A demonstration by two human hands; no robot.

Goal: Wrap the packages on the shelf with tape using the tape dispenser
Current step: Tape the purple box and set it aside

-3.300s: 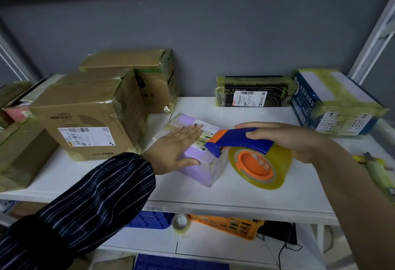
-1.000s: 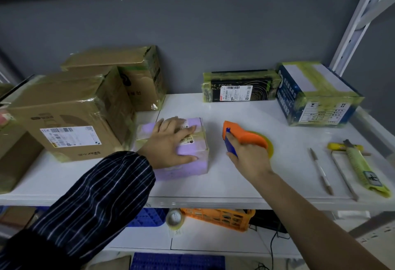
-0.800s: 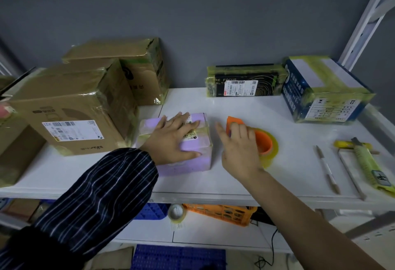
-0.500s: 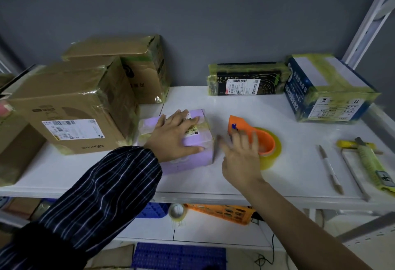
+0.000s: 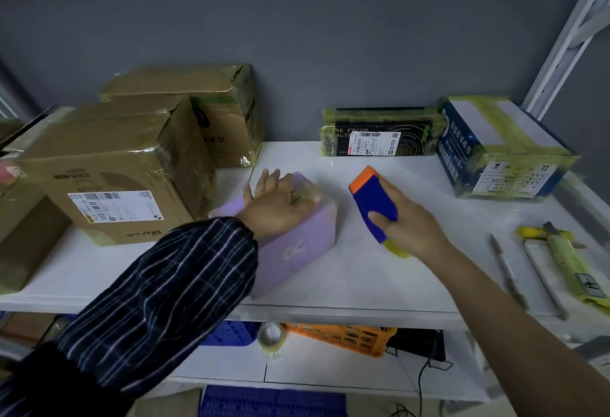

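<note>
Head view: the left hand lies flat, fingers straight, on the purple package on the white shelf; the right hand grips the blue-and-orange tape dispenser just beside it, not touching.

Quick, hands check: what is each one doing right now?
Left hand: open, fingers straight, resting on top of the purple package.
Right hand: closed, gripping the tape dispenser, apart from the package.

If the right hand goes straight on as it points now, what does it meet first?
The tape dispenser in the right hand would probably reach the black package at the back first; depth unclear.
</note>
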